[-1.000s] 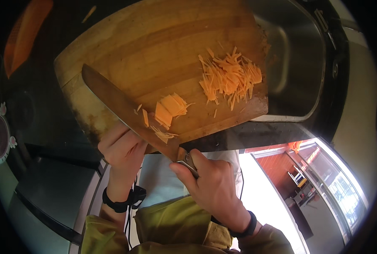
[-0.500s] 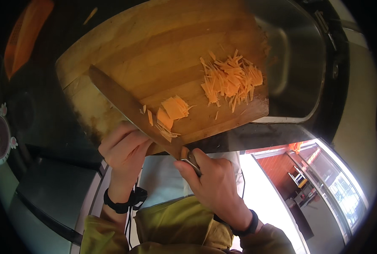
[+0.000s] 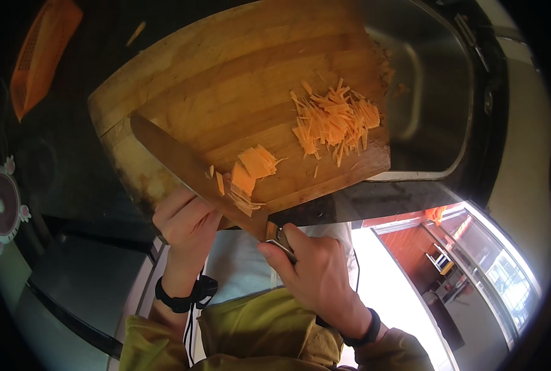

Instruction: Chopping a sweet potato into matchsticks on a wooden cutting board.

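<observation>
My right hand (image 3: 316,260) is wrapped round the wooden handle of a broad kitchen knife (image 3: 179,157), whose blade slants up to the left across a wooden cutting board (image 3: 183,74). Curled against the blade's lower left side is my left hand (image 3: 186,219); the blade hides its fingertips and whatever they grip. Thin carrot slices (image 3: 257,162) lie overlapped along the blade's right side, with a few narrow strips by them, some apparently on the blade. Farther right on the board sits a loose heap of carrot shreds (image 3: 334,120).
A metal sink (image 3: 433,111) lies beyond the board's right end. An orange plastic basket (image 3: 43,59) stands on the dark counter at the far left, with a carrot scrap (image 3: 136,33) nearby. A round animal-shaped item (image 3: 2,204) is at the left edge.
The knife tip has dropped slightly in the picture, and my left hand has shifted a little right and down. The view has shifted slightly too. My right hand still grips the handle.
</observation>
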Demonstrator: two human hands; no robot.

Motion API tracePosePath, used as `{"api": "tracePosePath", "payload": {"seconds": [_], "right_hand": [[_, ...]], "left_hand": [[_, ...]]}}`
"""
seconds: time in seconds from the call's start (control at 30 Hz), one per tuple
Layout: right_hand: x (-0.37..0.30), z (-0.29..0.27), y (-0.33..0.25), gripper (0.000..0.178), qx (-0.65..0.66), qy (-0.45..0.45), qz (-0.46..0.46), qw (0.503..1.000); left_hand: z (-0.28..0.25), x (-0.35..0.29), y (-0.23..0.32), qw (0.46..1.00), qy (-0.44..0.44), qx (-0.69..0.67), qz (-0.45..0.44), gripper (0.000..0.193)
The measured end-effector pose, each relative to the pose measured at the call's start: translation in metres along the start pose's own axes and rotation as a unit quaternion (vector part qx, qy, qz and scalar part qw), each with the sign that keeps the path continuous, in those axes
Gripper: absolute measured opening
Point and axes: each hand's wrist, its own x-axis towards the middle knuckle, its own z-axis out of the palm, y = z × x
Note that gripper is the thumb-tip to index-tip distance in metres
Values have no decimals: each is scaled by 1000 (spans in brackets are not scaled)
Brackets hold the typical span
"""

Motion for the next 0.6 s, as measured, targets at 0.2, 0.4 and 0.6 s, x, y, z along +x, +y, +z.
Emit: {"api": "tracePosePath", "payload": {"seconds": [0.2, 0.4, 0.6], "right_hand": [[2, 3, 0, 47, -11, 11, 3, 1000], [18, 20, 15, 47, -31, 46, 33, 998], [8, 9, -1, 42, 1, 11, 51, 999]], "left_hand": [[-1, 2, 3, 1000, 2, 7, -11, 19], [-2, 8, 6, 999, -28, -18, -21, 20], [-4, 2, 2, 999, -32, -5, -27, 20]]}}
